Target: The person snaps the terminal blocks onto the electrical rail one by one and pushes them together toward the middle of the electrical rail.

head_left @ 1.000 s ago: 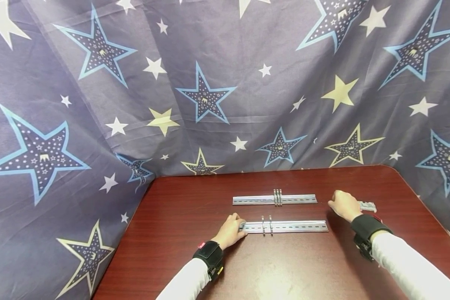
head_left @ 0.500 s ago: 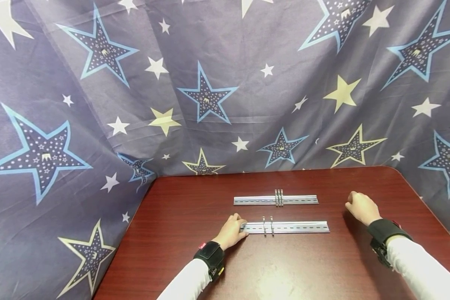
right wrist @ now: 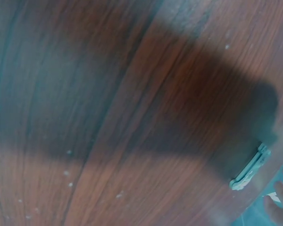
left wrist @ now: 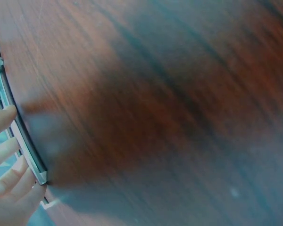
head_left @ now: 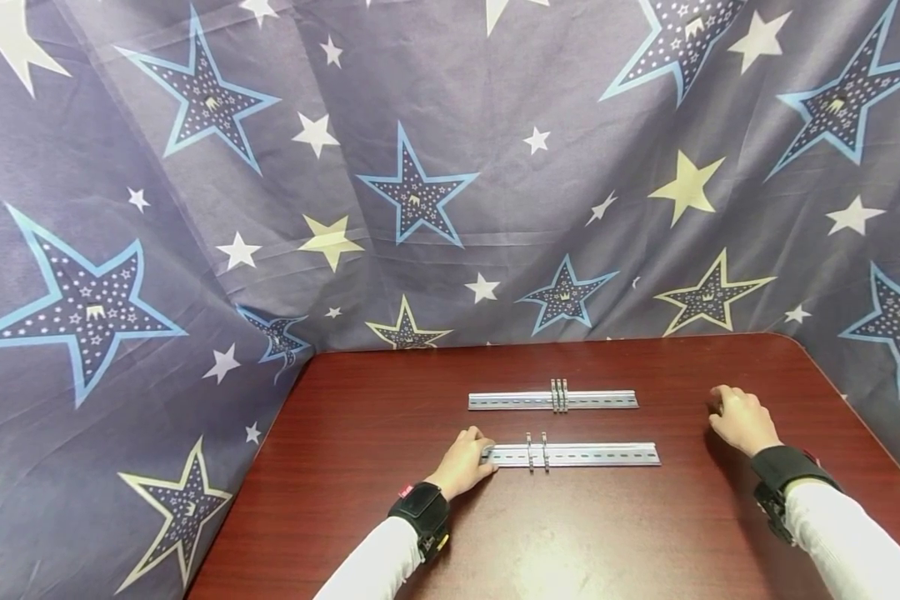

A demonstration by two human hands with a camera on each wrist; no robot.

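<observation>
My left hand (head_left: 462, 463) grips the left end of the nearer slotted metal DIN rail (head_left: 600, 454). Its fingers curl over that rail's end in the left wrist view. Two narrow upright metal clips (head_left: 537, 452) sit across this rail, left of its middle. Over at the right, my right hand (head_left: 744, 419) hovers close above the table, fingers loosely bent. A small loose metal clip (right wrist: 250, 167) lies on the wood beside the right fingertips (right wrist: 270, 203), with a gap showing between. In the head view the hand hides this clip.
Behind the nearer rail lies a second metal rail (head_left: 502, 402), roughly parallel, carrying three clips (head_left: 559, 396) close together. Both lie on a reddish-brown wooden table (head_left: 390, 392). A star-patterned cloth (head_left: 435, 275) hangs along its back edge and left side.
My right hand has moved right, over the loose clips, and its fingers have spread a little. My left hand keeps its hold on the rail's end.
</observation>
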